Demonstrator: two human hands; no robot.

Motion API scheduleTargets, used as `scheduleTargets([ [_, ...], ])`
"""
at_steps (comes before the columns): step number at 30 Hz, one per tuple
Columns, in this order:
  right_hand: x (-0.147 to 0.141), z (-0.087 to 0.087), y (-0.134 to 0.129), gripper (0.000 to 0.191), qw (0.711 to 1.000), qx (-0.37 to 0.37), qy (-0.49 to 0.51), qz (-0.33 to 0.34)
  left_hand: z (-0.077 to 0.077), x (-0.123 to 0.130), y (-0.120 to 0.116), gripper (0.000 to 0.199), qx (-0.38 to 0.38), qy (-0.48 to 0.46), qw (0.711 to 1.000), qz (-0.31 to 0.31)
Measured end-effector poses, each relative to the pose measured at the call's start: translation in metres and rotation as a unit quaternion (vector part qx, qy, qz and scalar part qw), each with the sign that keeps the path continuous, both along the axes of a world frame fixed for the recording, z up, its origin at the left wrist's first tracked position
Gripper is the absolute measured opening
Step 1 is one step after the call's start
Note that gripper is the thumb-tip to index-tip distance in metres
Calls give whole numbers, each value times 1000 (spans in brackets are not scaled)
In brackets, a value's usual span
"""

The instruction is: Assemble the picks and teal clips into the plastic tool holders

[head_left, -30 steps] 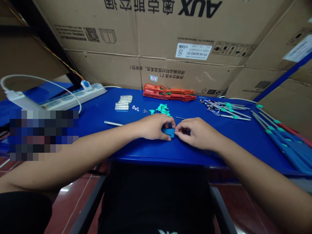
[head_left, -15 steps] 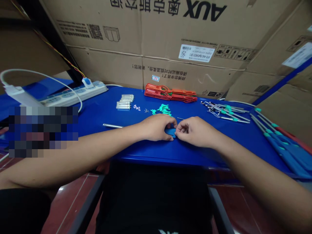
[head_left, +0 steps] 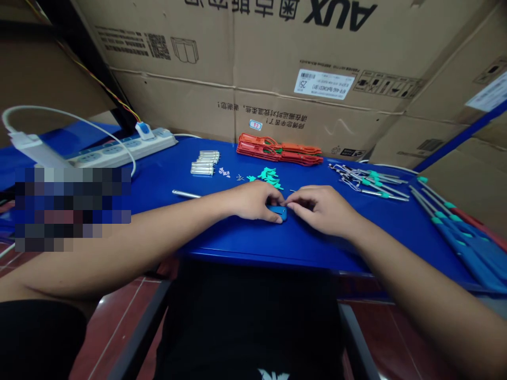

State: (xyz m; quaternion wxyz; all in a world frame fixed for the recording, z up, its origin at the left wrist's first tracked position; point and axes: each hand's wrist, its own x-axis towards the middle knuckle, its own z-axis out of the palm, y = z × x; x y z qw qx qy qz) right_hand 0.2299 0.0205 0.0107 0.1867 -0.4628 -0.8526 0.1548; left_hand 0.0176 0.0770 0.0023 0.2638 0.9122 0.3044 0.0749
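Note:
My left hand is closed around the left end of a small blue plastic part, which rests on the table. My right hand sits just to its right, with the fingertips at the part's upper right corner. Those fingers hide whether they pinch anything. Much of the part is covered by my fingers. A thin metal rod lies on the blue table beyond my left wrist, and a thin pin lies above my right fingers.
Teal plastic pieces, clear tubes, red-orange plastic parts, and tools with teal collars lie along the far table. A white power strip stands at back left, and stacked cardboard cartons form the back. The table's near edge runs below my forearms.
My hands have drawn closer around the blue part, and the right fingers now sit lower against it. The whole view has shifted slightly, with the table appearing a little lower and to the right.

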Motion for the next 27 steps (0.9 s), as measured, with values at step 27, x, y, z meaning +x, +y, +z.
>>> scheduleTargets([
  [27,-6,6,-14,33,966,90,-219,104,0,0,0,41,-8,-10,1000,-24],
])
